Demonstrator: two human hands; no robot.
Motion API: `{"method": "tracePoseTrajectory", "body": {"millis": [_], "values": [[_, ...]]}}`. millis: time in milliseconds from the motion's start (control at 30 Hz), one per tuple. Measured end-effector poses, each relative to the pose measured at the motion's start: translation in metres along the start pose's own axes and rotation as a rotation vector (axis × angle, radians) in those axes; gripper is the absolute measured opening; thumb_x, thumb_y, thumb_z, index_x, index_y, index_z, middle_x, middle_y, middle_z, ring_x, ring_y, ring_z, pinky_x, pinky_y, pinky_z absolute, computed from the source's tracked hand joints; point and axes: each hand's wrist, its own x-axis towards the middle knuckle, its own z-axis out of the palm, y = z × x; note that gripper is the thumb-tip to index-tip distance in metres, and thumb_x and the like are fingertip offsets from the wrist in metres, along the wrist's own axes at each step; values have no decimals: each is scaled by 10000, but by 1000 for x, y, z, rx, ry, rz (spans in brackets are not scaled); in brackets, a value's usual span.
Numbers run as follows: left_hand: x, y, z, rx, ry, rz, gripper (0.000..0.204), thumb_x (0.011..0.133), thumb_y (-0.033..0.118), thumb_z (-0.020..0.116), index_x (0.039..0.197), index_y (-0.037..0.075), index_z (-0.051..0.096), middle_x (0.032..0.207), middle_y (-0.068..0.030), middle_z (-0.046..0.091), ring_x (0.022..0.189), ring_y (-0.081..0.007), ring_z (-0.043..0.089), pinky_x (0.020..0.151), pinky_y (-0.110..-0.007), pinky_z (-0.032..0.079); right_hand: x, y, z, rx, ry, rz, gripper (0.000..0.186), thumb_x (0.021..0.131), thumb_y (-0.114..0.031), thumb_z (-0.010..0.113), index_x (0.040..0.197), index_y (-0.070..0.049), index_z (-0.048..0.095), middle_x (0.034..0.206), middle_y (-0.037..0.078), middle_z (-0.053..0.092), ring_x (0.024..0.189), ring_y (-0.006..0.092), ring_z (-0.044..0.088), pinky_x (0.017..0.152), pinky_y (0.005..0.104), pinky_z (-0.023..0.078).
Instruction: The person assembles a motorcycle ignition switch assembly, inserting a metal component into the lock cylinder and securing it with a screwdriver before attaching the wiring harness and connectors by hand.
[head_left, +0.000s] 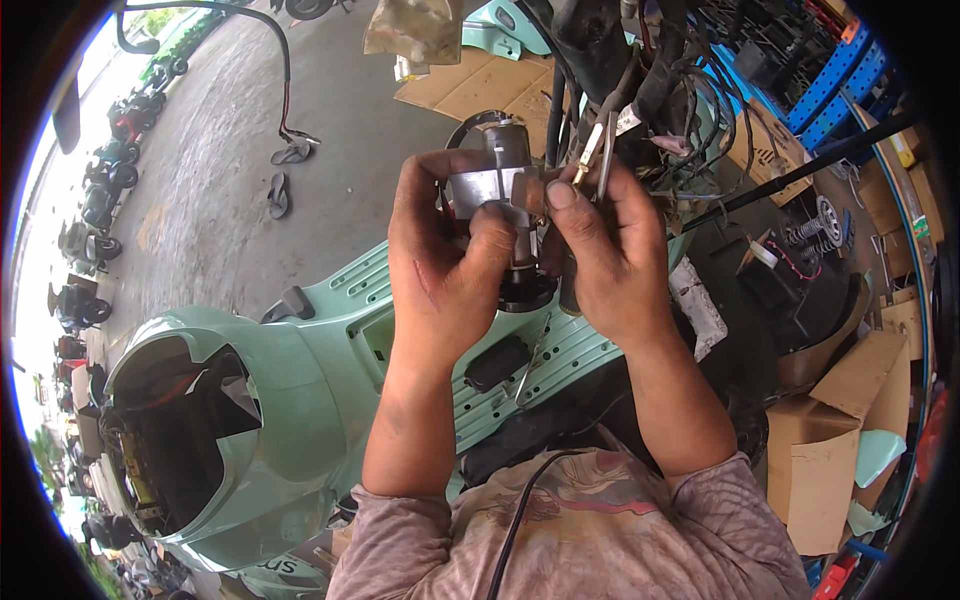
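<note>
My left hand (445, 250) is closed around a dark cylindrical metal part (505, 145) with a silver block on its middle; its thumb lies on the front. My right hand (610, 260) is closed at the part's right side, thumb beside a copper-coloured end (533, 190) and a small brass fitting (581, 173). Whether its hidden fingers hold the part itself or the fitting is hard to tell. Dark cables (700, 100) hang just behind both hands. A mint-green scooter body (300, 390) lies below them, with a thin metal tool (530, 365) on its floorboard.
Cardboard (470, 85) lies behind the part, near two sandals (279, 195) on the concrete floor. A row of scooters (100, 220) lines the left. At right are blue racks (830, 75), a spring shock absorber (815, 225) and cardboard boxes (815, 460). A dark bar (770, 185) crosses the right side.
</note>
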Motion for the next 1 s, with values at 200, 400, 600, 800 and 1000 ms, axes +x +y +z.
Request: {"method": "tracePoseTrajectory", "body": {"millis": [200,400,600,800,1000], "values": [[5,1,-3,-47,-26,-2,245,882,-48,522,1116,-23,455,968,-116,635,812,-111,605,694,-253,513,1,-17,-5,-62,-54,101,276,953,-286,650,1005,-19,599,805,36,625,737,110,585,674,276,476],[3,1,-1,-58,-47,-11,240,879,-50,526,1106,-17,457,936,-92,618,808,-96,589,680,-247,504,-2,-25,-12,-68,-59,157,300,944,-294,666,998,-10,586,784,42,634,723,105,592,670,278,480],[-4,7,7,-12,11,12,273,861,-49,562,1114,-12,464,945,-94,612,776,-87,584,651,-239,496,-13,-26,-17,-256,-81,-8,365,917,-267,689,1075,14,518,889,127,618,794,226,610,735,348,487],[-1,2,7,61,77,160,308,845,-35,592,1133,-19,481,962,-102,617,778,-105,604,649,-239,498,-25,-64,-33,-529,-233,-197,360,860,-52,586,1174,40,434,1091,181,512,992,315,547,882,390,446],[-3,2,6,198,165,232,298,834,-24,600,1117,-36,505,1015,-110,562,781,-139,621,656,-259,512,-5,-110,-41,-836,-563,-117,382,867,-155,661,1182,4,514,1129,205,611,1015,355,629,853,424,487]]}}
